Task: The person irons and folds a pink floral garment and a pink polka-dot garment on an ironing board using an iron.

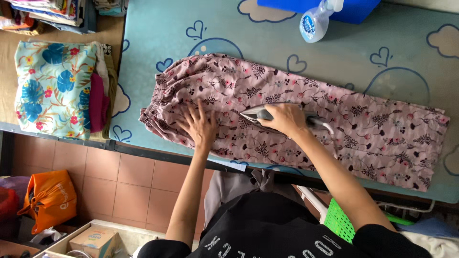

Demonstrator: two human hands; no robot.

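Note:
Pink floral trousers (373, 129) lie flat across a pale blue padded ironing surface (267, 38) printed with hearts and clouds. My left hand (198, 125) presses flat, fingers spread, on the fabric near the gathered waistband end. My right hand (285, 118) grips the handle of a grey clothes iron (256, 113), whose tip points left toward my left hand. The iron rests on the trousers, and its cord runs off to the right under my forearm.
A spray bottle (313, 21) lies at the far edge beside a blue box (356, 9). Folded floral clothes (55, 88) are stacked at left. On the tiled floor are an orange bag (48, 198), a cardboard box (95, 241) and a green basket (339, 222).

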